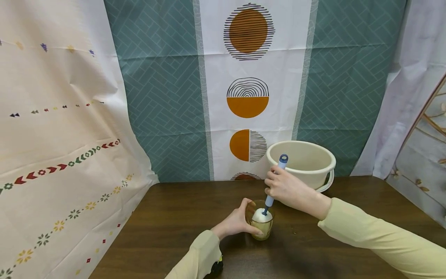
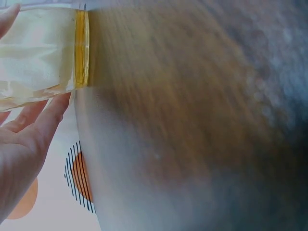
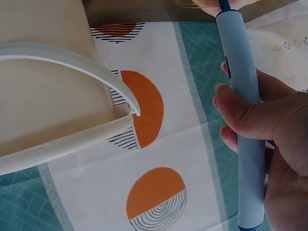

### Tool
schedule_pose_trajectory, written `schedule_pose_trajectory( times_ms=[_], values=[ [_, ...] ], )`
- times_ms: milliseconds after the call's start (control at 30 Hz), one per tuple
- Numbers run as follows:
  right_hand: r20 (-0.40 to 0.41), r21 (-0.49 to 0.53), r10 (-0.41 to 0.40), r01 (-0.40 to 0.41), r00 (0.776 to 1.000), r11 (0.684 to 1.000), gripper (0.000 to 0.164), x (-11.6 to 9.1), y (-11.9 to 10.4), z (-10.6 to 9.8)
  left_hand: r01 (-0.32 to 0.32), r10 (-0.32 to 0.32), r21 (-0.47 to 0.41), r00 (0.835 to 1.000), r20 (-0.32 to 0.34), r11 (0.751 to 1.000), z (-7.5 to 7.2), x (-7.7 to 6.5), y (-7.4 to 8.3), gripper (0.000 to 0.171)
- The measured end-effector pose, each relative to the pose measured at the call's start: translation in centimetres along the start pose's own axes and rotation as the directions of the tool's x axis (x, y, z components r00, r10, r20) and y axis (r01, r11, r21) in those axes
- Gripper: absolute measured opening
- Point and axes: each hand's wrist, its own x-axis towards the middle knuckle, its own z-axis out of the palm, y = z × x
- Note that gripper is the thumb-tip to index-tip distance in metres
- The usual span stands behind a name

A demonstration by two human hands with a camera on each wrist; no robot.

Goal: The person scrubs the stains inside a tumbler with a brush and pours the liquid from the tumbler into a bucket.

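An amber-tinted drinking glass stands upright on the dark wooden table, and my left hand holds it from the left, thumb and fingers spread round its sides. In the left wrist view the glass lies sideways, with the left hand along it. My right hand grips the light blue handle of a cup-cleaning sponge brush. Its white rounded head sits inside the glass and the handle leans up to the right. The right wrist view shows the thumb and fingers of the right hand wrapped round the handle.
A cream bucket with a hanging handle stands at the back right of the table, just behind the right hand. A patterned curtain hangs behind the table, with a cream cloth down the left side.
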Motion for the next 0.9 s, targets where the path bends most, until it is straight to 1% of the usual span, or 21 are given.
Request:
schedule_pose_trajectory(
  times_ms=[300,500,633,900],
  values=[
    [0.004,-0.007,-0.004,0.004,1.0,1.0,0.01,0.1,-0.04,0.1,0.002,-0.002,-0.005,1.0,0.0,1.0,0.05,0.0,-0.08,0.072],
    [-0.011,-0.002,0.002,-0.002,1.0,1.0,0.011,0.09,0.03,0.2,0.02,-0.02,-0.011,1.0,0.007,1.0,-0.09,0.01,0.0,0.072],
    [-0.005,0.002,0.0,0.0,1.0,1.0,0.011,0.09,0.11,0.14,0.029,-0.029,-0.009,1.0,0.007,1.0,-0.11,-0.02,0.04,0.071],
    [0.027,0.032,0.009,-0.01,1.0,0.999,0.01,-0.16,0.33,-0.39,0.01,-0.01,-0.012,1.0,0.009,1.0,-0.05,0.05,0.02,0.07]
  ],
)
